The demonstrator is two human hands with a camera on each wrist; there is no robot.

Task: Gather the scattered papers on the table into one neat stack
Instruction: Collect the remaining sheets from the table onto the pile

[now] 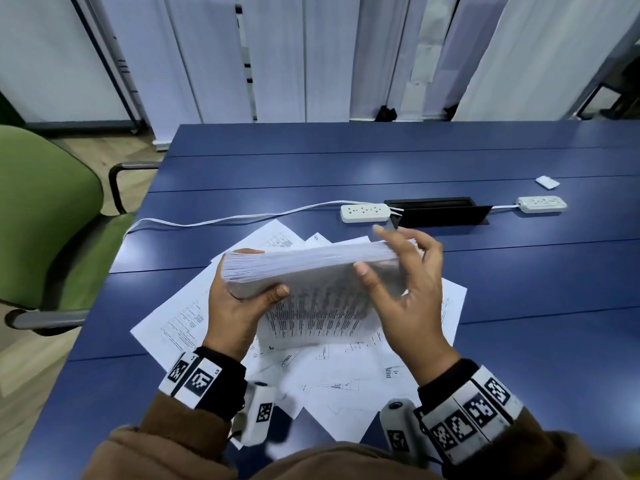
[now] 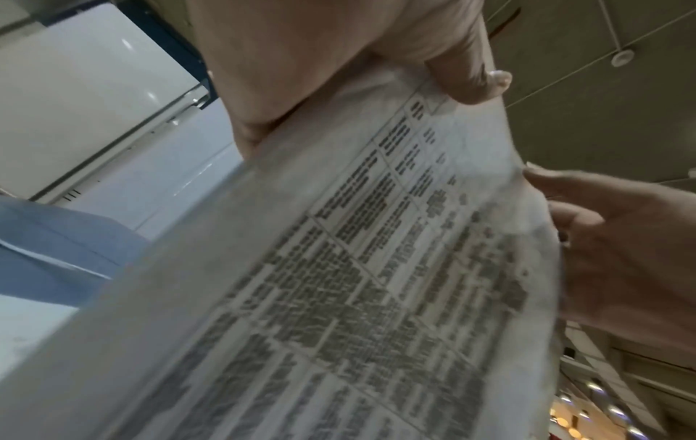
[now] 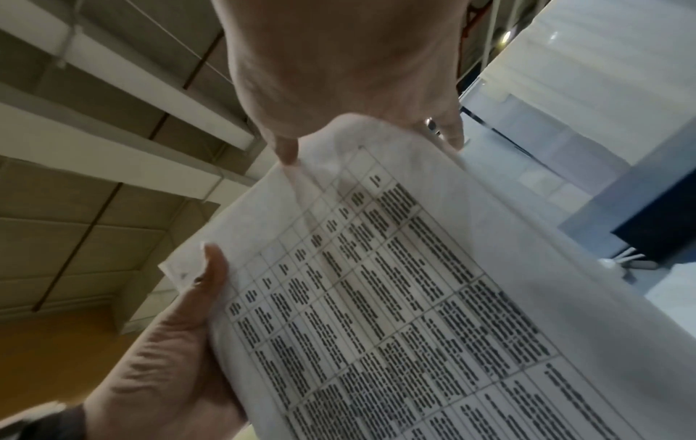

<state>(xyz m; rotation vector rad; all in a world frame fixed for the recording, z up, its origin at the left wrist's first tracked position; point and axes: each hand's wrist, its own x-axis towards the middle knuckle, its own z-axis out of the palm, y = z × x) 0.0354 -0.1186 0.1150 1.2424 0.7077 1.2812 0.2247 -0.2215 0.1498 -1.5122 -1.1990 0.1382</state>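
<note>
I see a dark blue table (image 1: pixel 346 161) strewn with white papers (image 1: pixel 173 323) printed in black text and line diagrams. The held white stack (image 1: pixel 311 268) shows a black-ruled grid of dense text on its underside. Both power strips (image 1: pixel 364 213) are white, the chair (image 1: pixel 45 216) is green, and my sleeves (image 1: pixel 166 441) are brown with black-and-white square-patterned wristbands (image 1: pixel 194 375).

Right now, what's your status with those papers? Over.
Left hand grips stack off the table. Right hand open, fingers at the stack's far end. Loose sheets still scattered below. Nothing in the way.
</note>
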